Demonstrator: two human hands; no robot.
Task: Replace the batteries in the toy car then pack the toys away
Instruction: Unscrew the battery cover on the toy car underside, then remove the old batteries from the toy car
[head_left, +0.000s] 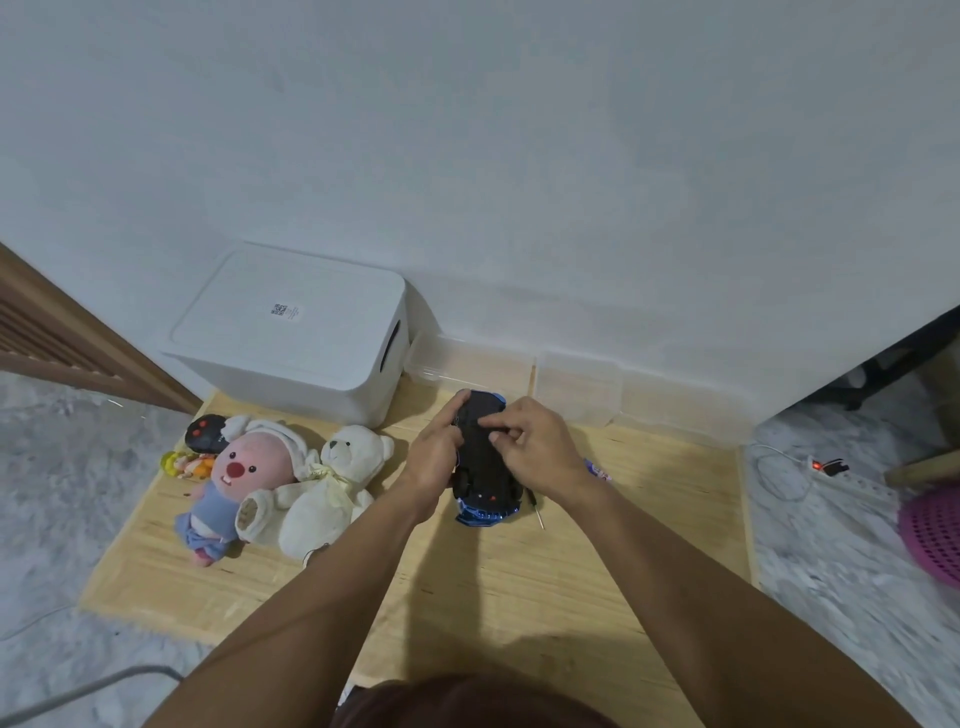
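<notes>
The shiny blue plastic toy car (483, 467) lies belly-up on the pale wooden worktop (519, 582) — left hand (434, 457) grips its side, right hand (537, 447) pinches at its black underside.

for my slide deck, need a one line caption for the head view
Left hand steadies the upturned blue toy car while right hand works its underside, plush toys alongside.

The toy car (485, 462) is set mid-table (519, 597), underside up. At nine o'clock the stuffed toys (291, 483) are laid; at eleven o'clock the storage box (291, 332) is placed; a screwdriver (536, 506) is laid just beside, at four o'clock.
</notes>
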